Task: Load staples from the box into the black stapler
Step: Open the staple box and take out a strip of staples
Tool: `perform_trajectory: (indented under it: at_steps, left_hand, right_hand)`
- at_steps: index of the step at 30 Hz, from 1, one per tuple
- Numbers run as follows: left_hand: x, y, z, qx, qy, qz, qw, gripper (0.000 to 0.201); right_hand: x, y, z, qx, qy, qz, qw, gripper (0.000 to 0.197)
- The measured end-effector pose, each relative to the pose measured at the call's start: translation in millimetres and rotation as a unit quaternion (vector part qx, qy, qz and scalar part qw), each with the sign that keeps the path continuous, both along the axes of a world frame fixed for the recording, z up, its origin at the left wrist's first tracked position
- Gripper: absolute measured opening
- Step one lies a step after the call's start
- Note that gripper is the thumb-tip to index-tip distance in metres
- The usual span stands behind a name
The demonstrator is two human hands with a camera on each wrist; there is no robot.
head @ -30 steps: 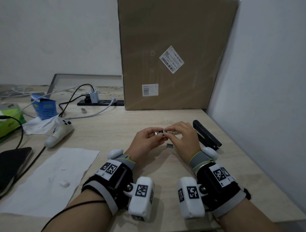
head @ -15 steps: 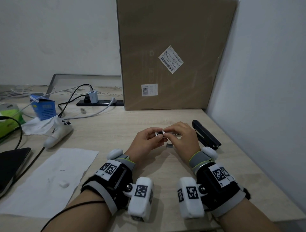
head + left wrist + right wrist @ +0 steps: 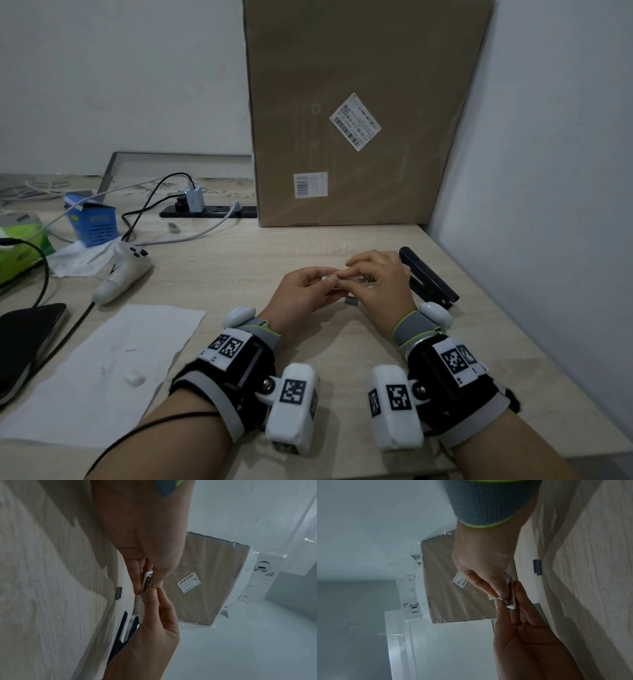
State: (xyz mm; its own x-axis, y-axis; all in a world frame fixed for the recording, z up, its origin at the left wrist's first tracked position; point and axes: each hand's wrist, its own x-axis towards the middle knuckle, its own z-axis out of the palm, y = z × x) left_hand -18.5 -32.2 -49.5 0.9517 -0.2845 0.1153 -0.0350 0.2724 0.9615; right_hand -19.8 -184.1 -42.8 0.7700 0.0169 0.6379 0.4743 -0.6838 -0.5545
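Observation:
Above the desk's middle, both hands meet on a small white staple box (image 3: 329,278). My left hand (image 3: 320,282) pinches its left end (image 3: 147,579) between thumb and fingers. My right hand (image 3: 347,274) grips the other end, its fingertips (image 3: 499,596) on the open side where dark staples (image 3: 509,595) show. A short loose grey strip of staples (image 3: 351,301) lies on the desk just below the hands. The black stapler (image 3: 428,277) lies on the desk right of my right hand, untouched; in the left wrist view the stapler (image 3: 122,628) appears swung open.
A big cardboard box (image 3: 359,113) leans at the back, with a wall close on the right. To the left are a white controller (image 3: 123,274), a sheet of paper (image 3: 113,370), a blue carton (image 3: 92,219), cables and a power strip (image 3: 209,212), and a dark tablet (image 3: 24,342).
My right fingertips have crept slightly left over the box's open end. Both hands otherwise stay where they were, and the stapler has not moved.

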Motion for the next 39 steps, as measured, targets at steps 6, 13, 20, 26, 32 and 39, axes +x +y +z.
perform_trajectory:
  at_steps: [6, 13, 20, 26, 32, 39]
  left_hand:
    - [-0.7, 1.0, 2.8, -0.045, 0.031, 0.008, 0.998, 0.021]
    - [2.6, 1.2, 7.6, -0.093, 0.049, 0.063, 0.992, 0.015]
    - [4.8, 3.0, 6.6, -0.111, 0.053, 0.071, 0.99, 0.02]
    - [4.0, 1.9, 9.8, -0.126, 0.101, 0.034, 0.986, 0.044]
    - [1.7, 2.7, 8.1, -0.092, 0.081, 0.008, 0.992, 0.038]
    - [3.0, 3.9, 6.9, -0.075, 0.106, 0.044, 0.991, 0.027]
  right_hand:
    - [-1.7, -0.2, -1.0, -0.043, -0.005, -0.006, 0.999, 0.018]
    - [-1.2, -1.7, 3.2, 0.074, -0.01, -0.025, 0.997, 0.046]
    - [-2.1, 2.2, 4.4, 0.231, 0.101, 0.009, 0.968, 0.038]
    - [-8.8, 5.7, 8.6, 0.256, 0.138, 0.144, 0.946, 0.041]
    - [-8.0, 10.4, 5.4, 0.188, 0.204, 0.22, 0.935, 0.033]
    - [-1.9, 5.3, -4.2, 0.18, 0.135, 0.117, 0.967, 0.027]
